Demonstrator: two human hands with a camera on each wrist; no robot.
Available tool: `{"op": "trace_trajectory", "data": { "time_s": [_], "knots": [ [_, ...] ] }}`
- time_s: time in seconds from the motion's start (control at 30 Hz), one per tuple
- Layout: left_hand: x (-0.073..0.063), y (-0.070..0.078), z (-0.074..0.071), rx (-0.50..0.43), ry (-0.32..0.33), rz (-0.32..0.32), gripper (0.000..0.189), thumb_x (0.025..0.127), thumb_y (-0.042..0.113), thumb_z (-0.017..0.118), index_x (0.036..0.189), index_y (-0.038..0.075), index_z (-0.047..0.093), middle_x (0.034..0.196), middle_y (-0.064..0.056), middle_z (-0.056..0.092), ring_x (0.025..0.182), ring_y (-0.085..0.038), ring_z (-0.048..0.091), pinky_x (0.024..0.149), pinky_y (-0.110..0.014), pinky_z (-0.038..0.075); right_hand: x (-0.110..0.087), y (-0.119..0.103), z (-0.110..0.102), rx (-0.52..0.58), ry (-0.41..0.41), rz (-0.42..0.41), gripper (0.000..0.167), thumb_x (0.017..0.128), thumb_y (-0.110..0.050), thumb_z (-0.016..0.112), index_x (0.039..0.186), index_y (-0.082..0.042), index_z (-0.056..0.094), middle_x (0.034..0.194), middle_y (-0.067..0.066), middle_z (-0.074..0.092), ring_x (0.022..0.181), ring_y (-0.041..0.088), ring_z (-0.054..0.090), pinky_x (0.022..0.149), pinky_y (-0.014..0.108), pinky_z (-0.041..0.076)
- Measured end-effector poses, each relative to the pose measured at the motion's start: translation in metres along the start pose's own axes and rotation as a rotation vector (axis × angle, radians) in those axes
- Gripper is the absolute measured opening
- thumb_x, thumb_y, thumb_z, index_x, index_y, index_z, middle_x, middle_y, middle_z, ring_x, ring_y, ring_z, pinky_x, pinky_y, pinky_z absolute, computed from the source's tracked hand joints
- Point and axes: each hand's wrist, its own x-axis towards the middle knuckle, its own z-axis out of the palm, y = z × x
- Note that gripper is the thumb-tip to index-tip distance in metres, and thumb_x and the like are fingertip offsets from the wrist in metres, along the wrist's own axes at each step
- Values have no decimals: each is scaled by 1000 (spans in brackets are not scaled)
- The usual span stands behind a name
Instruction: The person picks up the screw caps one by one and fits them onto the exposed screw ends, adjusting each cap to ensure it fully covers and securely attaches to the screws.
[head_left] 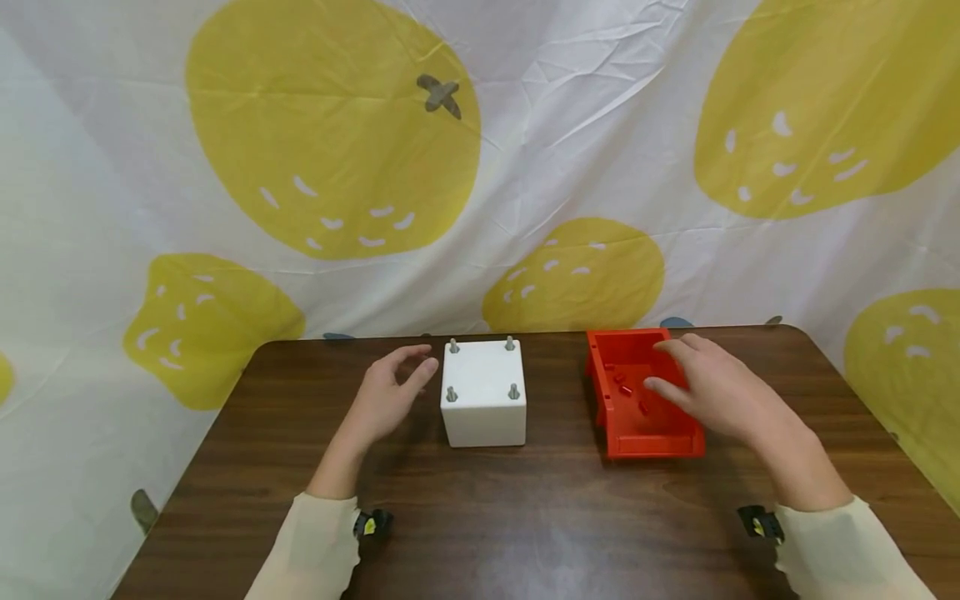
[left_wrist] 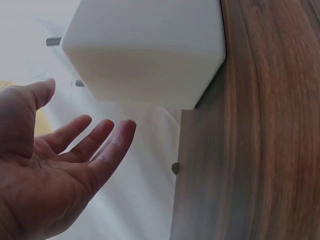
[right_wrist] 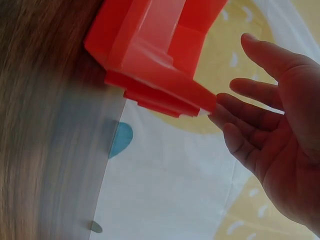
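Observation:
A white block (head_left: 486, 375) stands on the table with a metal threaded stud (head_left: 452, 393) upright at each top corner. To its left hovers my left hand (head_left: 392, 390), fingers relaxed and apart from the block; the left wrist view shows the palm facing the block's side (left_wrist: 145, 75) with nothing held. Right of the block is a red open bin (head_left: 654, 446) holding several small red pieces (head_left: 626, 389). My right hand (head_left: 712, 383) reaches over the bin's right side, its fingers loosely spread and holding nothing. In the right wrist view the fingertips overlap the bin's edge (right_wrist: 165, 95).
The dark brown wooden table (head_left: 555, 517) ends at a back edge close behind the block and bin. Behind it hangs a white cloth (head_left: 570, 167) with yellow fruit prints. A small black device (head_left: 372, 523) is at the left sleeve cuff, another (head_left: 761, 523) at the right.

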Motion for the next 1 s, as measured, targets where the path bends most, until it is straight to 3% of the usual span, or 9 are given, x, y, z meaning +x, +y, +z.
{"op": "trace_trajectory", "data": {
  "time_s": [0.07, 0.17, 0.37, 0.53, 0.77, 1.0],
  "knots": [
    [2, 0, 2, -66, -11, -18, 48, 108, 36, 65, 143, 3, 63, 127, -19, 71, 95, -42, 75, 85, -50, 63, 1, -2, 1, 4, -13, 3, 58, 99, -29, 78, 138, 9, 60, 135, 32, 60, 124, 49, 58, 107, 66, 49],
    [4, -1, 6, -169, -18, -47, 45, 109, 30, 66, 141, -1, 64, 127, -24, 70, 104, -46, 72, 88, -53, 64, 3, -5, 3, 4, -27, 4, 55, 98, -27, 78, 136, 9, 61, 133, 30, 61, 121, 48, 60, 105, 66, 51],
    [7, -1, 11, -327, -10, -121, 43, 108, 24, 67, 138, -7, 64, 128, -27, 69, 109, -44, 71, 91, -57, 62, 3, -7, 8, 2, -20, -19, 50, 96, -23, 81, 131, 9, 64, 125, 27, 66, 113, 45, 65, 100, 63, 55],
    [8, -2, 13, -380, 15, -169, 43, 107, 24, 68, 135, -8, 66, 127, -27, 70, 107, -40, 72, 93, -59, 61, 6, -10, 14, -8, -16, -53, 43, 94, -17, 83, 124, 9, 67, 118, 26, 69, 105, 42, 69, 96, 61, 58],
    [9, 0, 17, -437, 34, -215, 34, 104, 20, 72, 128, -5, 72, 120, -18, 73, 95, -23, 74, 93, -59, 61, 15, -15, 22, -70, -90, -49, 30, 91, -10, 84, 113, 5, 70, 103, 17, 69, 95, 35, 68, 90, 56, 61],
    [10, -1, 20, -459, 36, -242, 35, 102, 20, 75, 125, -6, 73, 119, -18, 73, 92, -21, 73, 89, -54, 64, 22, -17, 33, -118, -140, -48, 13, 92, -6, 80, 97, -2, 69, 84, 5, 61, 78, 23, 59, 78, 46, 63]
  ]
}}
